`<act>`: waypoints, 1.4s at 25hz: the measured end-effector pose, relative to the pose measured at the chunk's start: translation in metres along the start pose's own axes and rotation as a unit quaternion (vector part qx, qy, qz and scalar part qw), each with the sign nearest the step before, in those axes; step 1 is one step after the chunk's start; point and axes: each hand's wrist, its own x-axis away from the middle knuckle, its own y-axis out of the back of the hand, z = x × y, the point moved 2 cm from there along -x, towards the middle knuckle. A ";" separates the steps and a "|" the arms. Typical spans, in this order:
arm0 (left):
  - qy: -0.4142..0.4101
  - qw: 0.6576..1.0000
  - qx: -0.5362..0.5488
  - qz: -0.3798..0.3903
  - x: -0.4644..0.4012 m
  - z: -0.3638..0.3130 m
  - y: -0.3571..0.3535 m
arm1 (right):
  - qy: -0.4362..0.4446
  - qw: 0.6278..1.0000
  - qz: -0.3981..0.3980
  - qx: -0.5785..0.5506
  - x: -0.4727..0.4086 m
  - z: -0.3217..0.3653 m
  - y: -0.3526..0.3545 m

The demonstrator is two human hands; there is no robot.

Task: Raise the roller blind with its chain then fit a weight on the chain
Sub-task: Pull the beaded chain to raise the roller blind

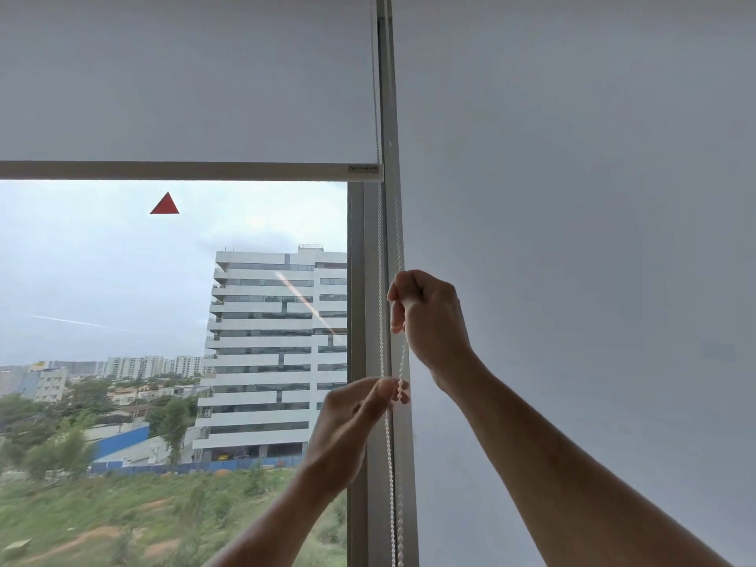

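Observation:
A pale grey roller blind (184, 83) covers the upper part of the left window, its bottom bar (188, 171) about a third of the way down. A white bead chain (381, 280) hangs in two strands along the window frame, right of the blind. My right hand (429, 317) is closed around the right strand, higher up. My left hand (352, 423) pinches the chain lower down between thumb and fingers. No weight is in view.
A grey window frame post (360, 321) runs vertically behind the chain. A second blind (572, 239) fully covers the window on the right. A red triangle sticker (165, 204) sits on the left glass; buildings and greenery lie outside.

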 end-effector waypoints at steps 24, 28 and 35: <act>-0.008 0.993 -0.047 -0.105 -0.092 -0.057 0.005 | -0.062 0.978 0.164 -0.115 0.026 -0.037 0.025; -0.021 0.995 -0.051 -0.081 -0.076 -0.044 -0.002 | -0.038 0.996 0.058 -0.048 -0.004 -0.019 0.017; 0.004 0.998 -0.003 -0.057 -0.054 -0.022 -0.003 | -0.053 0.995 0.067 -0.053 -0.051 0.019 0.000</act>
